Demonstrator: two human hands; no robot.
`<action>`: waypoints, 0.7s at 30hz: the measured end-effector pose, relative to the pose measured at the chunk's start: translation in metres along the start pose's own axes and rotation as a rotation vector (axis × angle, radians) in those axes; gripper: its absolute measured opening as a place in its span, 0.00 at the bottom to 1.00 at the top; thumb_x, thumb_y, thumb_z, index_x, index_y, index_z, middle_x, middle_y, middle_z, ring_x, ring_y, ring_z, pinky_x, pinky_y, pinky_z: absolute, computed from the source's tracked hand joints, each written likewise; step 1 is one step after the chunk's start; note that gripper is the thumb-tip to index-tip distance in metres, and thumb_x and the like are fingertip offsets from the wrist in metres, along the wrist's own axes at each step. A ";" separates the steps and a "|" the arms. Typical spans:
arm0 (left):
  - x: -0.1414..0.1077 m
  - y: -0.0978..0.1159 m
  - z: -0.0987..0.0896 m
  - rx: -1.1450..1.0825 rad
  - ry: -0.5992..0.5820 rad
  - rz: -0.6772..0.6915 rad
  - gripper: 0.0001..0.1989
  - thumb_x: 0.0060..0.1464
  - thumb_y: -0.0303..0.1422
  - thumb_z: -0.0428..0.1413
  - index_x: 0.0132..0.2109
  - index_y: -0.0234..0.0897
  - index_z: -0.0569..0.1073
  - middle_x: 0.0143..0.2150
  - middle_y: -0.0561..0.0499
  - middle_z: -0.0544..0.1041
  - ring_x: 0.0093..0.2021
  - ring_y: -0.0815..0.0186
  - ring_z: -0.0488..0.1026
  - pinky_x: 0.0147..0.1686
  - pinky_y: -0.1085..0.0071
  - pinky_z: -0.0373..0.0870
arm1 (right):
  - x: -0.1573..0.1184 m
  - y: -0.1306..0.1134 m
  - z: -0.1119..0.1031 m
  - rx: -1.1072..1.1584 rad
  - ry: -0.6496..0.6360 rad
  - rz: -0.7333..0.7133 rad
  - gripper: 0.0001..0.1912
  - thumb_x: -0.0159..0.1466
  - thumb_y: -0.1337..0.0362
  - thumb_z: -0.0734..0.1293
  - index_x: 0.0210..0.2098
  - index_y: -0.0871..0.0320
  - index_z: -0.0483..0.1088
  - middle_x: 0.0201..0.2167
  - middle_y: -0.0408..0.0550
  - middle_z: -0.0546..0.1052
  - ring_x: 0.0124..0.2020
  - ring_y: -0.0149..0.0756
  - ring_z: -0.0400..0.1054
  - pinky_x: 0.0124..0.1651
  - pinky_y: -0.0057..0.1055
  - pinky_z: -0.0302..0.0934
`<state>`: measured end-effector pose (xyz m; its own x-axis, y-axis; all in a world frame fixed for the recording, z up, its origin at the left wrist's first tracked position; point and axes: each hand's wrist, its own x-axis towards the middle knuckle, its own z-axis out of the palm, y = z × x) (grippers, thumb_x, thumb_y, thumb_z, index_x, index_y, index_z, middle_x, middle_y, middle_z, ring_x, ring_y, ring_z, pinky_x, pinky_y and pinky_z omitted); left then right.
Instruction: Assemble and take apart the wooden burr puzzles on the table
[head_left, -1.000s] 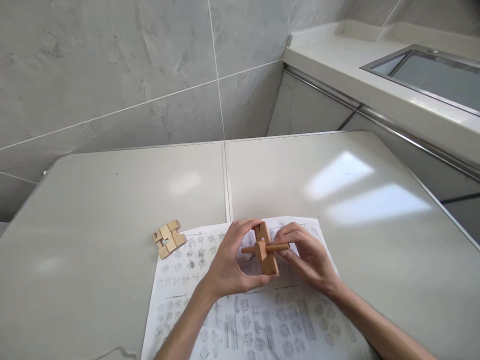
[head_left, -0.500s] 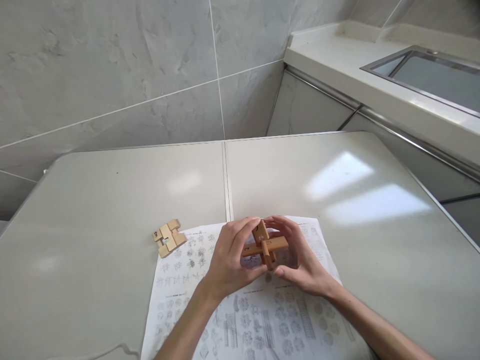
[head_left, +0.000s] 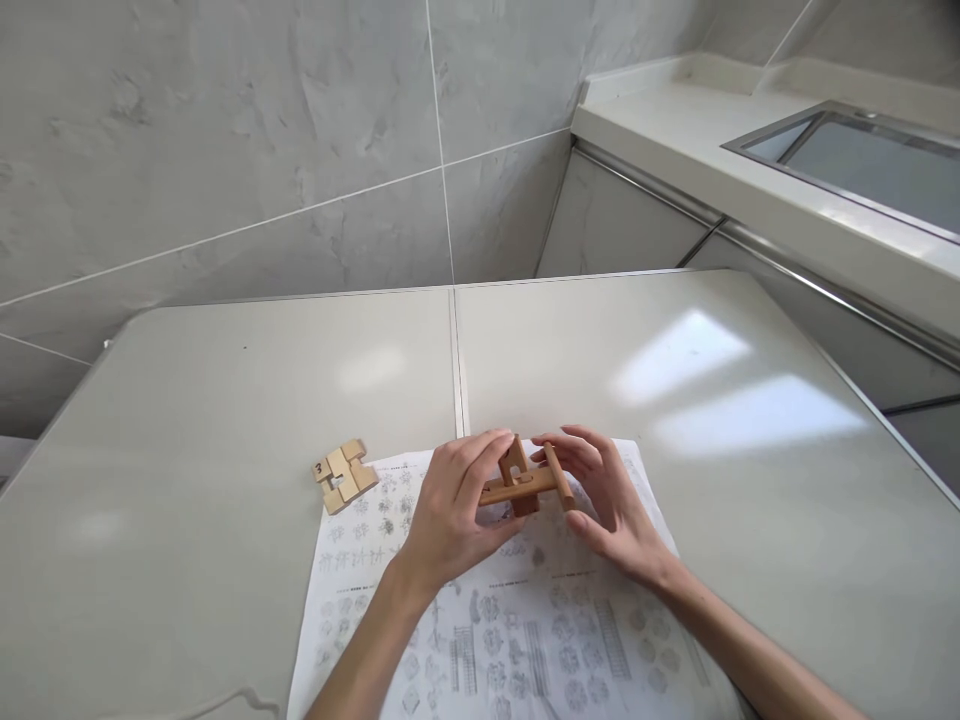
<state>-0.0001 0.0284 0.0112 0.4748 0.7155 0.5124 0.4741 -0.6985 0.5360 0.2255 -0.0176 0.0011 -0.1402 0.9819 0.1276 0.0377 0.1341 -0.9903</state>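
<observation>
My left hand [head_left: 452,505] is closed on two crossed wooden puzzle pieces [head_left: 517,489], one lying sideways and one standing upright with a slot in it. Between the thumb and fingers of my right hand [head_left: 619,515] is a narrow wooden puzzle stick [head_left: 559,478], tilted, at the right end of the sideways piece. Whether the stick touches that piece I cannot tell. Both hands are over a printed sheet [head_left: 442,650] with rows of small diagrams. My fingers hide parts of the pieces.
Left of my hands, a flat pale wooden puzzle [head_left: 345,476] marked "3" lies at the sheet's upper left corner. The white table [head_left: 187,480] has a seam down its middle. Behind it is a grey tiled wall [head_left: 225,130], and a counter [head_left: 652,120] with a sink stands at right.
The narrow stick has moved right in my right hand, away from the middle of the crossed pieces to their right end. My left hand keeps its hold on the crossed pieces.
</observation>
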 end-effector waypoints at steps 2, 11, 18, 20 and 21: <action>0.000 -0.001 -0.007 0.014 -0.008 -0.031 0.44 0.63 0.40 0.68 0.77 0.49 0.54 0.65 0.41 0.75 0.63 0.50 0.75 0.60 0.52 0.76 | 0.002 0.001 -0.001 0.004 0.020 -0.013 0.36 0.72 0.43 0.69 0.72 0.45 0.55 0.70 0.60 0.67 0.67 0.55 0.69 0.69 0.59 0.66; -0.024 0.005 -0.034 -0.076 -0.007 -0.304 0.37 0.59 0.39 0.71 0.69 0.51 0.62 0.69 0.41 0.69 0.69 0.47 0.69 0.65 0.47 0.73 | -0.006 0.005 0.007 -0.303 -0.109 -0.121 0.48 0.62 0.63 0.77 0.74 0.48 0.51 0.69 0.61 0.66 0.69 0.58 0.65 0.70 0.59 0.65; -0.040 0.021 -0.037 -0.097 -0.084 -0.372 0.28 0.59 0.42 0.70 0.60 0.49 0.67 0.68 0.41 0.69 0.66 0.46 0.72 0.58 0.47 0.79 | -0.003 0.003 0.016 -0.546 -0.255 -0.209 0.52 0.60 0.67 0.77 0.76 0.49 0.49 0.66 0.61 0.71 0.65 0.60 0.67 0.63 0.61 0.69; -0.043 0.024 -0.036 -0.131 -0.098 -0.406 0.28 0.58 0.42 0.70 0.60 0.49 0.67 0.68 0.41 0.69 0.67 0.46 0.72 0.58 0.47 0.79 | -0.002 0.004 0.017 -0.593 -0.286 -0.242 0.53 0.60 0.68 0.76 0.77 0.50 0.47 0.67 0.61 0.71 0.67 0.61 0.65 0.64 0.63 0.68; -0.044 0.025 -0.035 -0.150 -0.104 -0.423 0.29 0.58 0.42 0.71 0.60 0.49 0.67 0.69 0.41 0.69 0.68 0.46 0.71 0.58 0.47 0.80 | -0.002 0.005 0.017 -0.606 -0.299 -0.255 0.54 0.61 0.68 0.76 0.78 0.50 0.46 0.67 0.61 0.71 0.68 0.62 0.64 0.64 0.64 0.68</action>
<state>-0.0351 -0.0202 0.0257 0.3381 0.9272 0.1614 0.5337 -0.3301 0.7785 0.2092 -0.0213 -0.0053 -0.4792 0.8432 0.2437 0.4976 0.4897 -0.7159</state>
